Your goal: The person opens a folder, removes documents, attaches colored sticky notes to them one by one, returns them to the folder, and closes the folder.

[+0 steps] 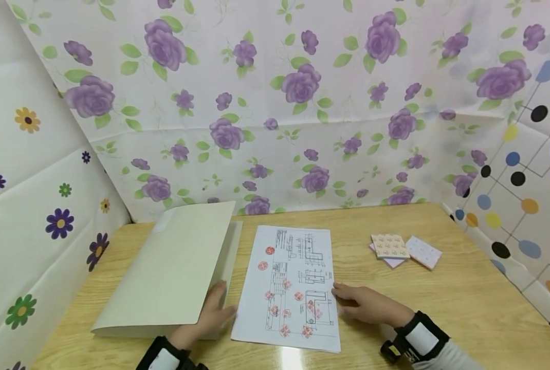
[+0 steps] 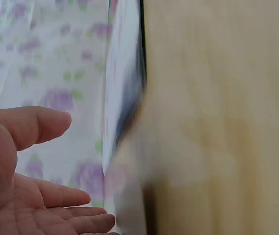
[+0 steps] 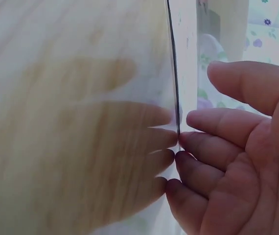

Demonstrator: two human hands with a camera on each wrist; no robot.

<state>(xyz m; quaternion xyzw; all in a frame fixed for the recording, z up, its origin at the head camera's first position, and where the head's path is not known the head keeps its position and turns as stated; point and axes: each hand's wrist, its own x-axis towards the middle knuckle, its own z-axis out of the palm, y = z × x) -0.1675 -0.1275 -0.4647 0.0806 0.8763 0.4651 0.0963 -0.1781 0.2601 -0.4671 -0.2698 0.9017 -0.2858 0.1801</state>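
Observation:
A stack of white paper lies on the wooden table, its top sheet printed with a technical drawing and several red round stamps. My right hand is at the stack's right edge; in the right wrist view the fingertips touch the table surface by the edge, thumb held apart. My left hand stands between the stack and a cream folder, partly under its raised cover. Its thumb and fingers are spread with nothing between them in the left wrist view. Blur hides whether it touches paper.
Small patterned pads, a cream one over a lilac one and a white one, lie at the right of the table. Flowered cloth hangs behind, with patterned sheets at both sides.

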